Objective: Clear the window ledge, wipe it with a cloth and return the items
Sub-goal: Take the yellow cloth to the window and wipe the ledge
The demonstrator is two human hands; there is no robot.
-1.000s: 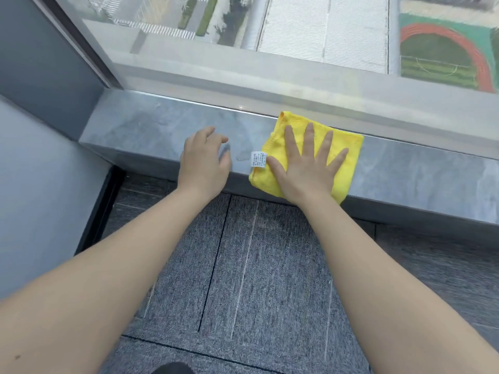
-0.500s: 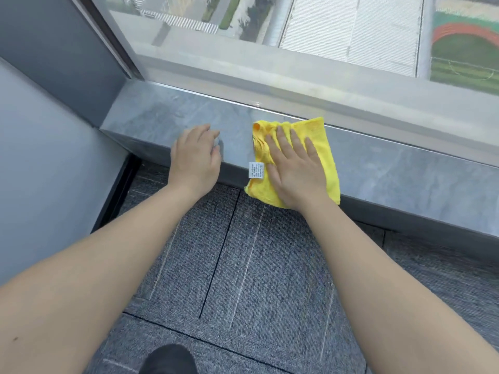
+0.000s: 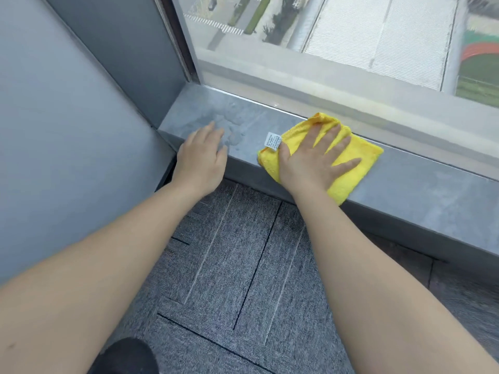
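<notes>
The right hand (image 3: 310,163) lies flat with fingers spread, its grip open, pressing the yellow cloth (image 3: 359,155) onto the grey window ledge (image 3: 421,190) at mid-frame. The cloth's long axis runs from lower left to upper right, its white tag (image 3: 273,141) pointing left. The left hand (image 3: 201,160), grip open and empty, rests on the ledge's front edge beside the cloth.

Window ledge (image 3: 421,195): grey stone-look slab, smooth, low sheen, mottled.
Cloth (image 3: 348,179): yellow microfibre, soft fuzzy nap, matt, stitched edge.
Cloth tag (image 3: 273,141): white printed fabric label.
Floor (image 3: 243,265): grey carpet tiles, ribbed weave, matt.
Wall panel (image 3: 67,117): smooth grey, matt.
Window glass (image 3: 351,36): clear, slightly reflective.
</notes>
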